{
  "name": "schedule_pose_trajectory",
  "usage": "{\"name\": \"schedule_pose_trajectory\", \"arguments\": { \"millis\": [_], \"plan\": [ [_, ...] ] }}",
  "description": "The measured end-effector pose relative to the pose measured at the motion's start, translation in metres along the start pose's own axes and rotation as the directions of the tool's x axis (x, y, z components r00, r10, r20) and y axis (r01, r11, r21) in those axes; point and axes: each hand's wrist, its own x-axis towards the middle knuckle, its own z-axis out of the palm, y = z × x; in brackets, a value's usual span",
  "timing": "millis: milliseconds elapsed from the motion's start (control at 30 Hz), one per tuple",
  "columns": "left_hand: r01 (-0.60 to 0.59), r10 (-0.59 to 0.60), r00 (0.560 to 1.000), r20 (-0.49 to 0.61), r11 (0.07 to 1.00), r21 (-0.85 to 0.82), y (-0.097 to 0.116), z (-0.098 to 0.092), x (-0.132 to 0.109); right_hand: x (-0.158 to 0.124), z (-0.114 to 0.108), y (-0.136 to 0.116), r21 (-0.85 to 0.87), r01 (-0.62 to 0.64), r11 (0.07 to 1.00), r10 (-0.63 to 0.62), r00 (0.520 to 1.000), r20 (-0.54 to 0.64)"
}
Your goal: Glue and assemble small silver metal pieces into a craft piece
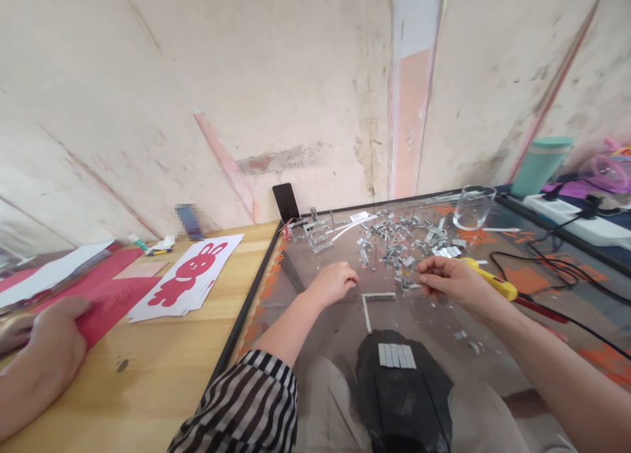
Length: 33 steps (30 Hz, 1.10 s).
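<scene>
My left hand (334, 283) rests on the glass table top (493, 321) with its fingers curled under; nothing shows in it. To its right, my right hand (451, 282) pinches a small silver metal piece at its fingertips, next to a heap of silver staple strips (404, 239). Between my hands lie two thin staple strips set in an L shape (372, 303). Nearer to me, several staple strips lie side by side on a black object (396, 355).
A clear glass (473, 206), a teal cup (539, 166), a white power strip (574, 221) with black cables and a yellow tool (493, 280) stand at the right. A dark phone (286, 202) leans on the wall. Another person's hand (54, 338) holds red paper beside a rabbit cut-out (190, 275).
</scene>
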Motion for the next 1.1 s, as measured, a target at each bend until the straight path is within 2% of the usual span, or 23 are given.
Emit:
{"name": "schedule_pose_trajectory", "arguments": {
  "millis": [133, 467, 667, 900, 1100],
  "plan": [
    [0.019, -0.021, 0.999, 0.036, 0.999, 0.051, 0.003, -0.003, 0.006, -0.001, -0.002, -0.003, -0.010, 0.002, 1.000, -0.002, 1.000, -0.010],
    [0.243, -0.242, 0.970, -0.029, 0.966, 0.090, 0.005, -0.002, -0.001, 0.003, -0.007, 0.005, -0.012, 0.023, 1.000, -0.023, 1.000, -0.006],
    [0.278, -0.276, 0.961, -0.034, 0.959, 0.064, 0.006, -0.004, 0.002, 0.005, -0.008, 0.007, -0.031, 0.027, 0.999, -0.027, 1.000, 0.003],
    [0.297, -0.295, 0.954, -0.047, 0.953, 0.056, 0.006, 0.003, 0.008, 0.007, -0.010, 0.009, -0.042, 0.018, 0.999, -0.017, 1.000, 0.003],
    [0.310, -0.314, 0.947, -0.068, 0.948, -0.067, 0.003, 0.006, 0.004, 0.002, -0.005, 0.004, -0.039, 0.013, 0.999, -0.013, 1.000, 0.011]
  ]
}}
